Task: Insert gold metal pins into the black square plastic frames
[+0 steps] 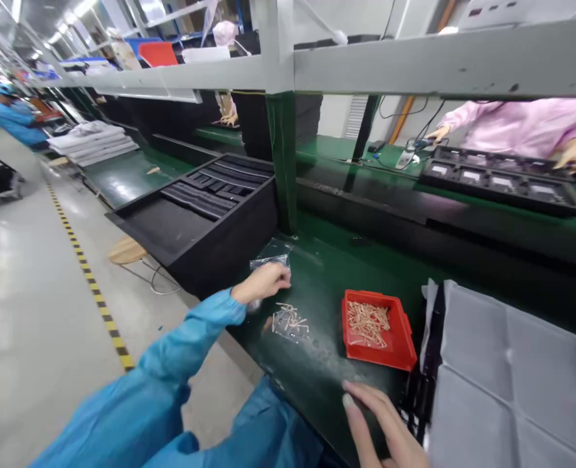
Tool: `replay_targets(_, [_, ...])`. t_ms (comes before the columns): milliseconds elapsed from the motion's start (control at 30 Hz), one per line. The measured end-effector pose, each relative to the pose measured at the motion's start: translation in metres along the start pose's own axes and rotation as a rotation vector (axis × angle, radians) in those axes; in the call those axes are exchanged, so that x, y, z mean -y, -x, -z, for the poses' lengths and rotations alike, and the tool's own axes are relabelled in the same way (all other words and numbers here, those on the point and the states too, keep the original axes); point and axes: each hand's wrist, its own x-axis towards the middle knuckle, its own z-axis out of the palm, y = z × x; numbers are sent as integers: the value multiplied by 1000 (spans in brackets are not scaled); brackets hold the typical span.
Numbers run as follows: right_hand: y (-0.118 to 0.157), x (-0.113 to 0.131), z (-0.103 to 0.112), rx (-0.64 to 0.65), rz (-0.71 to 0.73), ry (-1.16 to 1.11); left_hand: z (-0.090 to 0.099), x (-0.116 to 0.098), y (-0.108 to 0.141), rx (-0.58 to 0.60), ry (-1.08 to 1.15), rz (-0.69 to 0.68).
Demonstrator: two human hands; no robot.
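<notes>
My left hand point(265, 282), in a blue sleeve, is closed over a clear plastic bag point(272, 260) near the green table's left edge. Its fingers curl at the bag, and the grip is partly hidden. Just below lies a small pile of thin pale pieces point(290, 320) on clear plastic. A red tray point(399, 331) stands to the right, with many similar pale pieces point(367, 322) in it. My right hand point(383, 422) is at the front edge, below the red tray, thumb and fingers apart with nothing between them.
Grey padded sheets point(517, 370) are stacked at the right. A large black box with foam strips point(195, 214) stands at the left, beside a green post point(283, 162). Across the bench, a person in pink point(522, 130) works at a black tray point(502, 179).
</notes>
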Motion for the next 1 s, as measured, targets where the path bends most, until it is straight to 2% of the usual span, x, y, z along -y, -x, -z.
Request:
replay_targets(67, [-6, 4, -3, 151, 109, -90, -11, 18, 42, -29, 49, 28])
replay_targets(133, [-9, 9, -4, 243, 146, -142, -26, 24, 63, -91, 126, 46])
replay_targets(267, [-10, 16, -4, 282, 113, -180, -47, 24, 61, -207, 369, 65])
replay_targets(400, [-19, 20, -21, 229, -67, -253, -46, 21, 58, -267, 747, 93])
replay_targets(467, [-29, 26, -38, 263, -258, -409, -46, 13, 65, -215, 982, 91])
replay_targets(533, [-41, 33, -57, 373, -493, -665, -49, 0, 76, -121, 1217, 69])
replay_targets(600, [-52, 41, -71, 487, -653, -873, -56, -16, 87, -32, 1427, 39])
replay_targets(667, [-60, 48, -78, 564, -723, -987, -64, -30, 94, 29, 1597, 8])
replay_targets(800, [-67, 56, -77, 610, -859, -1223, -76, -46, 98, 94, 1811, -63])
replay_targets(1000, [-68, 59, -69, 585, -945, -1319, -73, -47, 94, 138, 1852, -171])
